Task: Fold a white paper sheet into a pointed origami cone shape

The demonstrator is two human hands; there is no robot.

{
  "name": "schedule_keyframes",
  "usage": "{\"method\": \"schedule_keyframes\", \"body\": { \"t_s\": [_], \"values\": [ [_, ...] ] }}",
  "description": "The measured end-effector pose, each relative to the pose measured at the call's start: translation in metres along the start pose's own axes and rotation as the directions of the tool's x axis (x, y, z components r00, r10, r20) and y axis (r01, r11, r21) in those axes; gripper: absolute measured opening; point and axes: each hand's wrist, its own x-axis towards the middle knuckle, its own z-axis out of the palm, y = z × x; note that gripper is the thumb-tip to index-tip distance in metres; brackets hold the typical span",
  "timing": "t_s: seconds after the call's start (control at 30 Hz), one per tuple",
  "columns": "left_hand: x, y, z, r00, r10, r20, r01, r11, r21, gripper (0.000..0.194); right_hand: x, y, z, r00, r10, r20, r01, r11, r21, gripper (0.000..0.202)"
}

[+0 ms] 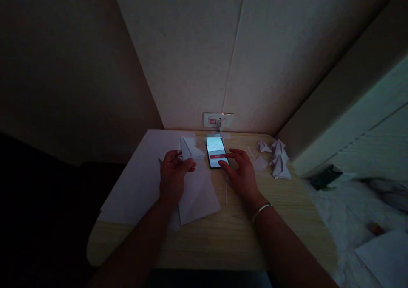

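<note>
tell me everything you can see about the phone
The phone is a slim, upright-format slab with a dark edge and rounded corners. Its lit screen is pale, with a red bar across the lower half and a pixelated patch over the top; the text is too small to read. It appears to lie face up on the wooden table, below the wall socket. The right hand's fingertips are over its lower part; whether they touch is unclear.

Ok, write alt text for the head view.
A person's left hand holds a folded paper piece; the right hand is over a lit phone on a table. Paper sheets lie left, folded shapes right.
</note>
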Motion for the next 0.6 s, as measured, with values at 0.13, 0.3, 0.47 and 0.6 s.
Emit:
{"method": "schedule_keyframes", "body": {
  "t_s": [0.13,0.3,0.47,0.6],
  "values": [
    [-0.013,0.002,0.005,0.997,0.027,0.072,-0.039,0.986,0.161,0.042,-0.008,-0.021,-0.002,0.981,-0.170,0.088,0.127,0.922,0.365,0.032],
    [-0.028,0.006,0.008,0.955,0.116,0.273,-0.206,0.922,0.328,0.025,-0.018,-0.030,0.002,0.948,-0.318,-0.029,0.303,0.867,0.395,0.012],
    [-0.027,0.001,0.003,0.937,0.188,0.296,-0.293,0.883,0.366,0.017,-0.016,-0.027,0.000,0.942,-0.335,0.009,0.305,0.869,0.389,0.016],
    [-0.023,-0.004,0.002,0.931,0.146,0.334,-0.272,0.888,0.371,0.015,-0.013,-0.028,-0.003,0.939,-0.341,0.053,0.297,0.876,0.381,0.012]
  ]
}}
